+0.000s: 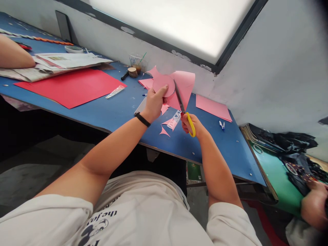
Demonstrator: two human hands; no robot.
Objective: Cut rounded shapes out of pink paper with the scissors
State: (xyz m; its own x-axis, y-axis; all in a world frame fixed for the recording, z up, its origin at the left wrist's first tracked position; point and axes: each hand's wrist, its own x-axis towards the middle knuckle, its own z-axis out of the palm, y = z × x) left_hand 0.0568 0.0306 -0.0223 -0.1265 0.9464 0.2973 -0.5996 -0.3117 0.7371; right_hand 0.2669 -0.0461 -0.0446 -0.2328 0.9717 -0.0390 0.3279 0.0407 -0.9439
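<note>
My left hand (154, 101) pinches a pink sheet of paper (188, 83) held up above the blue table (107, 111); a round shape shows in the sheet by my thumb. My right hand (190, 123) grips yellow-handled scissors (185, 111), their blades reaching up into the pink paper. A black band sits on my left wrist. Small pink offcuts (164, 131) lie on the table under my hands.
A large red sheet (71, 86) and newspapers (58, 63) lie to the left, with another person's arm (14, 54) on them. A plastic cup (135, 63), a flat pink sheet (214, 107) and a pen (221, 125) are near the wall. Another person's hand (314, 205) is at the lower right.
</note>
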